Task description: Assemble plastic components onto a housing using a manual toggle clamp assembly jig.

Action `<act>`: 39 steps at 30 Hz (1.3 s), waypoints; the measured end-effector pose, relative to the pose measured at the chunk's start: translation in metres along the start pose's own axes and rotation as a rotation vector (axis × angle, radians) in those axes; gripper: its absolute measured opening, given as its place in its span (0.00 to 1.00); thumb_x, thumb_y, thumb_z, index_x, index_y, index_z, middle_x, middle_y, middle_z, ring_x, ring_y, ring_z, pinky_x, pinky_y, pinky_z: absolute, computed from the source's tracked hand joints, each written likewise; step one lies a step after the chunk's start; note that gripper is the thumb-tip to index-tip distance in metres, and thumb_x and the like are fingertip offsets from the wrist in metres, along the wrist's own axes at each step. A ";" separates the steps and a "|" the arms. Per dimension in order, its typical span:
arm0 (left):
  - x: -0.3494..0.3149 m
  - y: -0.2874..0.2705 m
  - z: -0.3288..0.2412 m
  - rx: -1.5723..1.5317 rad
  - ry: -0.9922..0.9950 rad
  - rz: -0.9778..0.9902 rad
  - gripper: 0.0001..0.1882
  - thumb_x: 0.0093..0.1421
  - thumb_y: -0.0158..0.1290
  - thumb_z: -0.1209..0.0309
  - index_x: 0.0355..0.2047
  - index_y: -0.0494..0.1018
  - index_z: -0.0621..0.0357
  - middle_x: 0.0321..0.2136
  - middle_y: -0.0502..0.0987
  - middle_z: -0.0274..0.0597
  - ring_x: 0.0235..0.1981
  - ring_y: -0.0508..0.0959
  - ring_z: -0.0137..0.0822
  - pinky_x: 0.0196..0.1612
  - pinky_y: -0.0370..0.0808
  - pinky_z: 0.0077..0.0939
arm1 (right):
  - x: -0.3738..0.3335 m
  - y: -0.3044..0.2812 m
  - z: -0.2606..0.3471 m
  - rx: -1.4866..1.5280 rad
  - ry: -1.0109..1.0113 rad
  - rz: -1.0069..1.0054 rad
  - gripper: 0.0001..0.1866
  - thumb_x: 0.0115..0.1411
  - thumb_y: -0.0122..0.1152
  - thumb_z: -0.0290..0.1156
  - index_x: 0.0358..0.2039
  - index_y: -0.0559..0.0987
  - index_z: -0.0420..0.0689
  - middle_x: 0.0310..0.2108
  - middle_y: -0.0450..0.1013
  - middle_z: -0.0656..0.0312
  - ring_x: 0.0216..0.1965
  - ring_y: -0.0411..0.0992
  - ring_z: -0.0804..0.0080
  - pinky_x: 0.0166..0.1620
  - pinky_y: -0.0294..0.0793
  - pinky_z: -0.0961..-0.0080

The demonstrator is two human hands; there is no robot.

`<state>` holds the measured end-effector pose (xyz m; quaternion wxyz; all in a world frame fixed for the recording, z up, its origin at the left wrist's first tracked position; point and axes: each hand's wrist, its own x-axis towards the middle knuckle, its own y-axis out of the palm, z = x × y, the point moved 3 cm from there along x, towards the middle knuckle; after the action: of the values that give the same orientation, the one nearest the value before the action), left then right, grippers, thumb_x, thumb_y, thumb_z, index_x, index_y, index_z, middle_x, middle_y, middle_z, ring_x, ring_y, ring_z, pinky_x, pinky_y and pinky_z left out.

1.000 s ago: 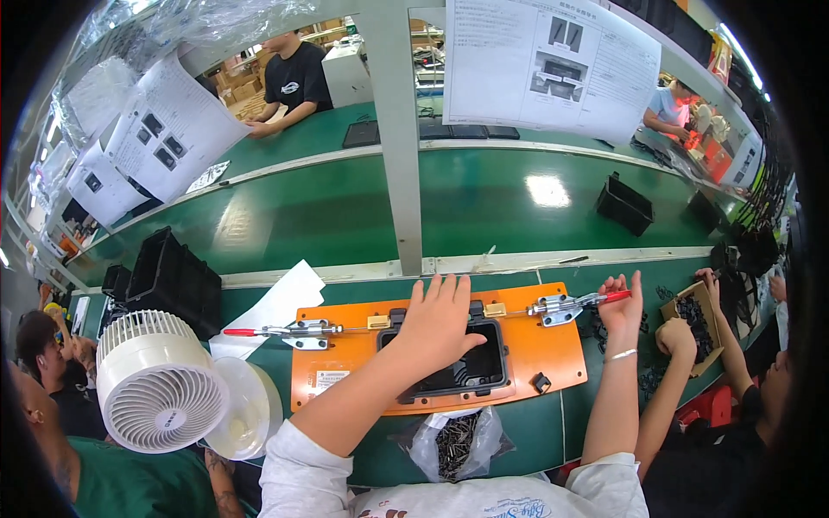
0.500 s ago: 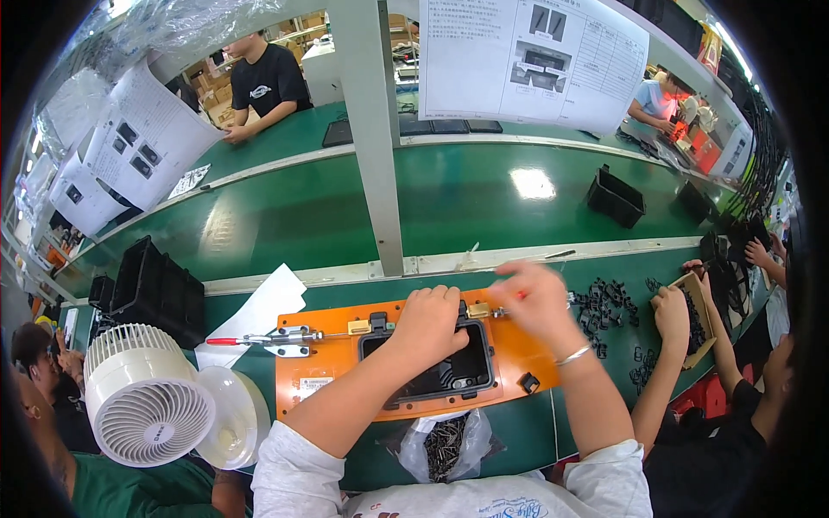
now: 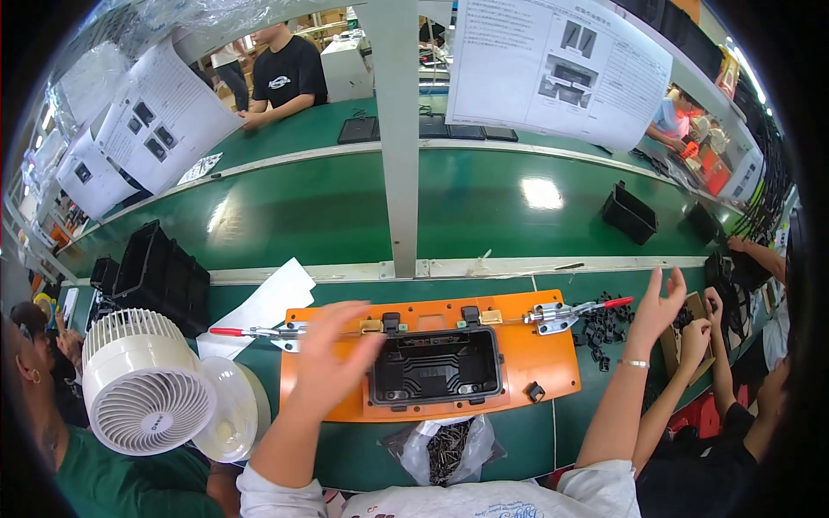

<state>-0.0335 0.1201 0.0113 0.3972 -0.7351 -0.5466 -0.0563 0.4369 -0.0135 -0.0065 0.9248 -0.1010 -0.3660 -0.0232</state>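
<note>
A black rectangular plastic case (image 3: 436, 371) lies in the cutout of an orange fixture board (image 3: 540, 354), its hollow inside facing up. My left hand (image 3: 332, 358) hovers over the board's left part beside the case, blurred, fingers apart and holding nothing. My right hand (image 3: 659, 306) is raised past the board's right end, near the red handle of the right toggle clamp (image 3: 557, 318); its fingers are spread and empty. A left toggle clamp (image 3: 281, 333), also red-handled, is partly behind my left hand. One small black clip (image 3: 536, 392) rests on the board's right side.
A plastic bag of small metal pins (image 3: 447, 451) sits before the board. Loose black clips (image 3: 596, 332) lie to its right, near a co-worker's hand (image 3: 693, 344) at a cardboard box. A white fan (image 3: 147, 393) and black bins (image 3: 160, 276) stand left. A metal post (image 3: 400, 173) rises behind.
My left hand has lifted off the case and moved left, uncovering the inside. My right hand has moved right, away from the right clamp, which now shows whole. The view has shifted slightly.
</note>
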 end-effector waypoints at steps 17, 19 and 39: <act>-0.062 -0.088 0.145 -0.753 -0.734 -1.115 0.47 0.54 0.55 0.73 0.66 0.35 0.61 0.52 0.63 0.51 0.50 0.68 0.41 0.56 0.60 0.41 | -0.210 0.110 0.247 0.276 -0.778 1.632 0.22 0.40 0.75 0.35 0.34 0.77 0.39 0.36 0.69 0.54 0.43 0.68 0.56 0.47 0.69 0.67; -0.056 -0.091 0.141 -0.748 -0.673 -1.201 0.47 0.54 0.55 0.74 0.66 0.36 0.61 0.50 0.64 0.50 0.47 0.70 0.39 0.54 0.61 0.38 | -0.213 0.117 0.241 0.367 -0.755 1.568 0.17 0.41 0.75 0.31 0.30 0.78 0.39 0.33 0.68 0.56 0.36 0.70 0.59 0.42 0.71 0.70; -0.003 -0.121 0.094 -0.600 -0.186 -1.063 0.09 0.65 0.49 0.69 0.28 0.65 0.57 0.16 0.69 0.35 0.22 0.73 0.28 0.32 0.69 0.20 | -0.217 0.136 0.238 0.179 -0.595 1.838 0.32 0.36 0.77 0.41 0.39 0.74 0.39 0.35 0.72 0.53 0.42 0.70 0.57 0.46 0.70 0.67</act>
<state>-0.1702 0.1888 0.0091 0.0414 -0.4437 -0.8309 -0.3334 0.1340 0.1611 -0.0077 0.4560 -0.2788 -0.3636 0.7630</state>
